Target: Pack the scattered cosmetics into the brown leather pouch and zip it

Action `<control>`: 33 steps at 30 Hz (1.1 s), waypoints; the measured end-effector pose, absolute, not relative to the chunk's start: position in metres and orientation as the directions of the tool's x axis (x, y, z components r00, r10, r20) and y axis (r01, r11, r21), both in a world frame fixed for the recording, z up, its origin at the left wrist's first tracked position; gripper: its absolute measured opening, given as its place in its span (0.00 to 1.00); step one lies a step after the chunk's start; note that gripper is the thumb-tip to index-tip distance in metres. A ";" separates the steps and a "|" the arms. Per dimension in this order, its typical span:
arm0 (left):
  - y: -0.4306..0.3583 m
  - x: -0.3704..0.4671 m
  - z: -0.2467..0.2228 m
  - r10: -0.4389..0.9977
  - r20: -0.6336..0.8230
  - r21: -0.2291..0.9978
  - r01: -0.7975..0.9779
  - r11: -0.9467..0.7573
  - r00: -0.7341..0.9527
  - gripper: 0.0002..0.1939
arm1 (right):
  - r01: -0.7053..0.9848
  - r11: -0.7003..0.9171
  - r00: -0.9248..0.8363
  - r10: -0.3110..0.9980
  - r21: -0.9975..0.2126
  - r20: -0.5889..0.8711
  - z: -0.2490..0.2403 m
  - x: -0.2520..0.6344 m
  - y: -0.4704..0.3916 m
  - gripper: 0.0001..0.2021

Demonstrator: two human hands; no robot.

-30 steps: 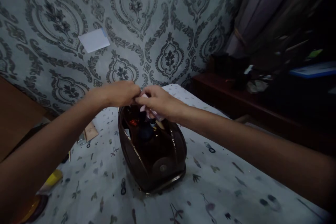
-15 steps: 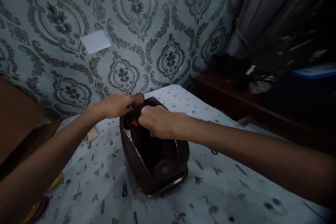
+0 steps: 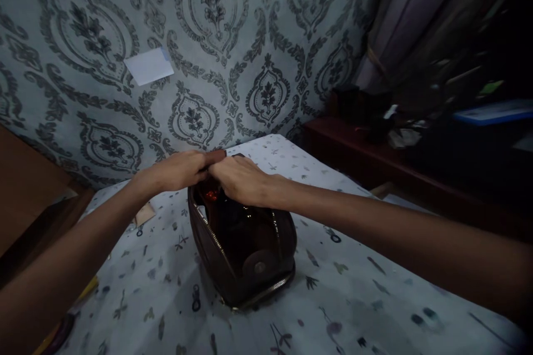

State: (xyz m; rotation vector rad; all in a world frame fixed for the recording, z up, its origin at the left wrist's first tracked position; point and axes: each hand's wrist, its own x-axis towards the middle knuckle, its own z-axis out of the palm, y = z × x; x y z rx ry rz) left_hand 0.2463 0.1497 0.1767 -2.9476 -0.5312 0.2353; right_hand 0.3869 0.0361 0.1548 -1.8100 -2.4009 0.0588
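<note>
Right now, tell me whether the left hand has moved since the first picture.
Yes: the left hand sits lower, farther below the white card on the wall.

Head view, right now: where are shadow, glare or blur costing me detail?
Head view: dim overall, with deep shadow inside the brown bag, so most contents are unreadable; head view: only small glints, on the zipper teeth and a shiny red spot; head view: far right nearly black and smeared around the blue-edged item, while the right hand and left hand look fairly clear.

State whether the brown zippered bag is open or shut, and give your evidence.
Open: the brown zippered bag gapes, its zipper teeth parted around a dark interior.
</note>
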 end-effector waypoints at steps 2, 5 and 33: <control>0.151 0.246 0.175 0.350 -0.124 -0.170 0.328 -0.929 0.928 0.14 | 0.952 0.276 -0.268 0.960 -0.132 0.081 0.152 0.384 0.041 0.12; 0.152 0.245 0.174 0.361 -0.121 -0.168 0.339 -0.926 0.925 0.13 | 0.944 0.302 -0.290 0.952 -0.137 0.097 0.148 0.382 0.047 0.14; 0.073 0.318 0.145 0.547 -0.621 -0.405 0.368 -0.837 0.561 0.19 | 0.901 0.305 0.006 0.702 -0.308 0.712 0.210 0.442 -0.029 0.10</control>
